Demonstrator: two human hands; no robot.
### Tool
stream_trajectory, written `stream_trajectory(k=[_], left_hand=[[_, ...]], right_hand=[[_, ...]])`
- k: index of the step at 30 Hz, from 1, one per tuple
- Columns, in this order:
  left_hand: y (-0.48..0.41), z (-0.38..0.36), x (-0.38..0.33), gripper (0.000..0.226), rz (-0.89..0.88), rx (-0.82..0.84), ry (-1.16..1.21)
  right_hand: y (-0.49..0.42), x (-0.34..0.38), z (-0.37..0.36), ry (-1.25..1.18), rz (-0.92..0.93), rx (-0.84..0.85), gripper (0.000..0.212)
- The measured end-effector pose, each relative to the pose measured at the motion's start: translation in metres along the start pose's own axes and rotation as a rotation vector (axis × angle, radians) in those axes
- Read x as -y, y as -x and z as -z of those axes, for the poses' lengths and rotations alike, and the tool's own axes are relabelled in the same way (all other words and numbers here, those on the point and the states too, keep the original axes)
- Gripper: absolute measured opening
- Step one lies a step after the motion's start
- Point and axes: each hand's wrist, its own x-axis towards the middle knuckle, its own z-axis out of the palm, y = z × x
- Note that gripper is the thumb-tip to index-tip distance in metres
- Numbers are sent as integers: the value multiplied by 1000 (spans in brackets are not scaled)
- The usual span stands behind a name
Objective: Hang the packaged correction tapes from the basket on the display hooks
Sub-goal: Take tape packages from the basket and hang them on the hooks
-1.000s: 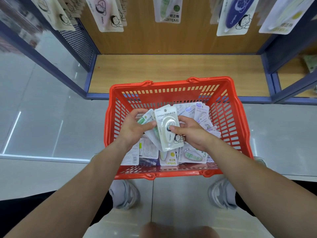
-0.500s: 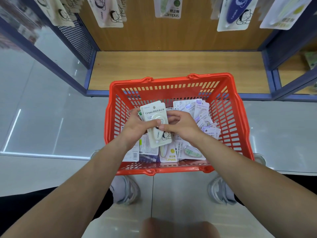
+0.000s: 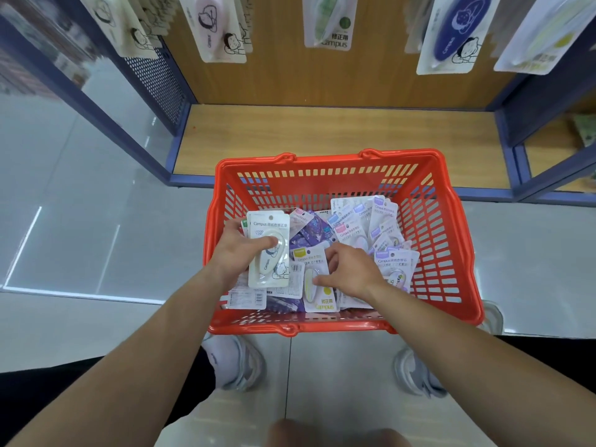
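Over the left side of the red basket [image 3: 325, 157], the left hand [image 3: 238, 253] grasps a white correction tape pack [image 3: 270, 270], thumb across its front. At the basket's middle, the right hand [image 3: 351, 272] curls its fingers onto a yellow-green pack [image 3: 319, 301] lying among the loose packs [image 3: 364, 227]; I cannot tell whether it grips. Beyond the basket, hung packs [image 3: 327, 21] show.

So the red plastic basket [image 3: 329, 156] sits on the floor with a messy heap of carded correction tapes inside. The purple-labelled packs [image 3: 371, 227] are fanned out toward its right side. One white Campus pack [image 3: 269, 253] is up off the pile, face up, gripped in the left hand [image 3: 235, 253]. A yellow-green Campus pack [image 3: 317, 285] lies flat near the front, with the right hand [image 3: 351, 269] touching it.
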Motion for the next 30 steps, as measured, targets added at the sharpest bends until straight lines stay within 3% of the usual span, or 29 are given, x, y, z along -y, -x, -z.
stream_trajectory(k=[4,9,13,15,19,24,30], left_hand=[[12,0,-17,60,-68,-15,-17],[32,10,-44,61,-171,-26,-60],[61,23,-81,70,-221,-37,-19],[78,27,-106,77,-259,-21,5],[113,34,-159,63,-392,20,49],[161,45,-194,82,-504,33,71],[187,21,-188,49,-547,88,269]], right_hand=[[4,6,-6,45,-35,1,32],[13,21,13,-178,-64,-68,26],[29,51,56,-471,8,-109,21],[41,75,82,-559,55,-187,7],[73,129,135,-741,145,-326,15],[118,166,174,-714,292,-386,13],[157,170,167,-745,410,-374,10]])
